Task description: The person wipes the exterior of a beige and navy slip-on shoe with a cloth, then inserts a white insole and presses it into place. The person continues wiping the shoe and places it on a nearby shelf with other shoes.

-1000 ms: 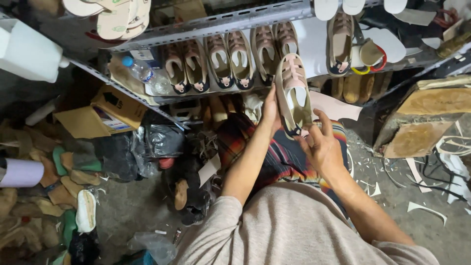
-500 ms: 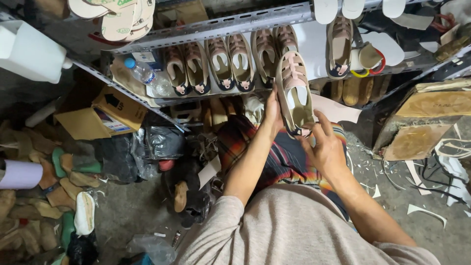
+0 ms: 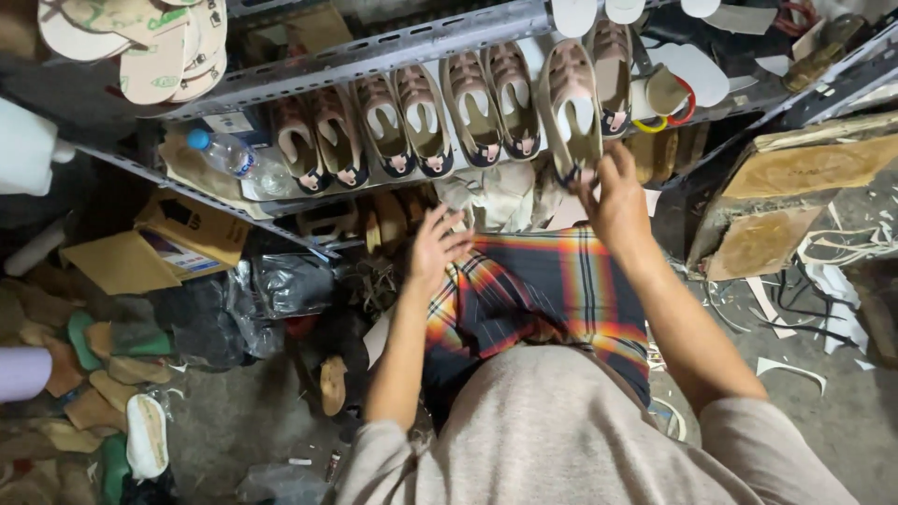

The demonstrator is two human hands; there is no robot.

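Grey knit sleeves fill the lower frame, above a lap covered in plaid cloth [image 3: 533, 290] of orange, red and navy. At centre, the left hand [image 3: 435, 245] hovers over that lap with fingers spread apart and curled slightly, clasping nothing.

Right of centre, the right hand [image 3: 613, 201] reaches up to the metal rack. Its fingertips close on the heel end of a pink and brown child's sandal [image 3: 572, 108], which lies sole-down on the grey slotted-steel shelf [image 3: 393, 47] in the upper middle of the frame, at the right of a row of matching sandals [image 3: 421, 122].

Judgement on handling: the sandal looks light and moderately stiff in the sole, with softer strap uppers that would flex under pressure. The heel or the sole edge appears the soundest place to take hold; the straps look less firm. The surface seems matte, unlikely to slip.

On the shelf at upper left lies a clear plastic bottle with a blue cap [image 3: 224, 154]. Flat pale insole blanks [image 3: 159, 47] sit stacked in the top left corner. Brown cardboard boxes [image 3: 182, 234] and cut foam scraps lie at left on a concrete floor. A worn wooden block [image 3: 795, 187] stands at right, among white offcuts.
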